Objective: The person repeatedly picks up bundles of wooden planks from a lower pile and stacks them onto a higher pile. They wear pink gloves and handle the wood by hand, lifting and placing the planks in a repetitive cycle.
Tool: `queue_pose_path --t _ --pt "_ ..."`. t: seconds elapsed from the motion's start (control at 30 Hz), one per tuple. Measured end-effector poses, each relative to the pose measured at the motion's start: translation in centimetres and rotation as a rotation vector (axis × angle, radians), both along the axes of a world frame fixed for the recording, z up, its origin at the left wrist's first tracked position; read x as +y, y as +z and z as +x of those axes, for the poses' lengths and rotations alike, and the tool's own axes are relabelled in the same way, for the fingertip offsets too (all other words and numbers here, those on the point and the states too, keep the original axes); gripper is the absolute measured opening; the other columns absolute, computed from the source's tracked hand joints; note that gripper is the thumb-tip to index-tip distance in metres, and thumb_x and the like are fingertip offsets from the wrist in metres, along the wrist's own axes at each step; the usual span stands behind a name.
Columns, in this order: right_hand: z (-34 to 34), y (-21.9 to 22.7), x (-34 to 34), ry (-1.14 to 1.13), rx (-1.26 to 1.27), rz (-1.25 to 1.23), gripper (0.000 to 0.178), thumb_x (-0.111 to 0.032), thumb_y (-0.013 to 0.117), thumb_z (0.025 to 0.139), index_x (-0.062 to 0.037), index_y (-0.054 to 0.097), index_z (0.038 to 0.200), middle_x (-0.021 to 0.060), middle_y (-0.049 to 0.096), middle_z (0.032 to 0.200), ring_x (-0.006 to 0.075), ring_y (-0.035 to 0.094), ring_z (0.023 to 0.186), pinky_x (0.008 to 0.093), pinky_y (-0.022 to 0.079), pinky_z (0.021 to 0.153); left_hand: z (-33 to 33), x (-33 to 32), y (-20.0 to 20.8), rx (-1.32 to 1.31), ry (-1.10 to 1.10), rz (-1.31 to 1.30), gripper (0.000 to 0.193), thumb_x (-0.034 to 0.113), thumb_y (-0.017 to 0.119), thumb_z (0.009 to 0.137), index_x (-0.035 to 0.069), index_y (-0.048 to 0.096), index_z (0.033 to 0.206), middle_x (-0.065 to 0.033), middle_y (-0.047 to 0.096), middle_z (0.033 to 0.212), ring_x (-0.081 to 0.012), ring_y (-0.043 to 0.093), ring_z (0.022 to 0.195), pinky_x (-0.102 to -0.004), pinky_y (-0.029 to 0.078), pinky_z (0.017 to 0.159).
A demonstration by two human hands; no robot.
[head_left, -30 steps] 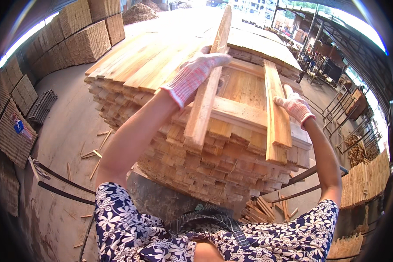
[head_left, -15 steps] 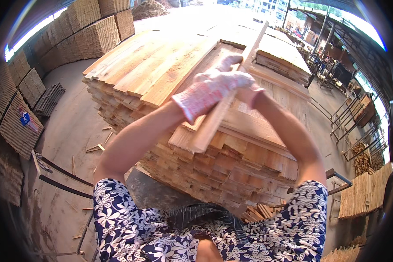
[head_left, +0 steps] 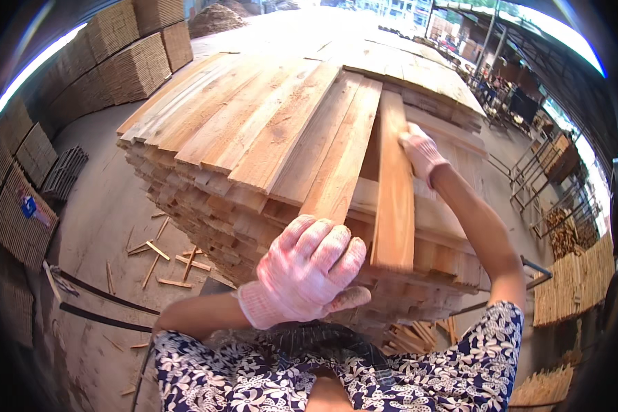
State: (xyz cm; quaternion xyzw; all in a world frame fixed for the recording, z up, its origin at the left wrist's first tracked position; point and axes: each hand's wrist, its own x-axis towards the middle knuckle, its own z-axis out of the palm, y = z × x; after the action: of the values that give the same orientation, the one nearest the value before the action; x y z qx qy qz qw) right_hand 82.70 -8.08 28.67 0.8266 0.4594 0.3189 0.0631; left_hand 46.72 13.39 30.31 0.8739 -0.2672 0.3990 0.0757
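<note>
In a pale, pink-stained work glove, my left hand [head_left: 310, 264] is at the near end of a wooden board [head_left: 347, 147] lying on the stack. Its fingers are bent and slightly apart, the thumb stands off to the side, and nothing shows in its grasp. My right hand [head_left: 421, 152], gloved too, grips the right edge of another board [head_left: 393, 199], fingers over the side. That board's near end juts past the stack's front. A dark gap separates the two boards. Flat boards lie side by side across the top of the lumber stack [head_left: 206, 189].
Scrap sticks [head_left: 189, 264] litter the floor left of the stack. Tall bundles of timber [head_left: 134, 65] line the left side. Black bars [head_left: 103, 299] stand near my left elbow. Metal racks [head_left: 539, 165] and a bundle of upright slats [head_left: 573, 285] are on the right.
My hands were together on one tilted board; now they are apart. My left hand has come down to a board's near end, and my right holds a separate board lying flatter.
</note>
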Motion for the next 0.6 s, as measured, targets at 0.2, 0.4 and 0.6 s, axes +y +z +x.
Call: queue_pose_path --t 0.2,0.4,0.6 --pt "-2.5 4.8 -1.1 -0.136 0.410 -0.007 0.045 -0.022 0.068 0.091 -0.0060 0.056 0.131 0.0198 0.065 0.121 0.0319 0.065 0.111 0.0358 0.055 0.092 4.5 -0.9 -3.1 -0.076 0.084 0.070 0.060 0.058 0.063 0.089 0.012 0.058 0.129 -0.0163 0.056 0.127 -0.0336 0.056 0.119 -0.0520 0.044 0.104" --pt "-17.3 8.3 -6.2 -0.654 0.917 -0.202 0.080 -0.055 0.069 0.091 -0.0226 0.038 0.157 0.0186 0.040 0.157 0.0376 0.044 0.141 0.0451 0.038 0.117 9.1 0.4 -3.6 -0.169 0.138 0.045 0.050 0.051 0.068 0.087 0.012 0.063 0.119 -0.0154 0.063 0.121 -0.0333 0.061 0.115 -0.0518 0.045 0.103" --pt "-23.4 2.9 -12.5 -0.409 0.245 0.072 0.077 -0.045 0.077 0.084 -0.0137 0.049 0.149 0.0156 0.062 0.133 0.0377 0.056 0.124 0.0425 0.046 0.108 8.1 -2.0 -3.5 -0.235 -0.066 -0.020 0.049 0.051 0.066 0.091 0.019 0.063 0.128 -0.0140 0.058 0.129 -0.0334 0.057 0.121 -0.0540 0.041 0.108"
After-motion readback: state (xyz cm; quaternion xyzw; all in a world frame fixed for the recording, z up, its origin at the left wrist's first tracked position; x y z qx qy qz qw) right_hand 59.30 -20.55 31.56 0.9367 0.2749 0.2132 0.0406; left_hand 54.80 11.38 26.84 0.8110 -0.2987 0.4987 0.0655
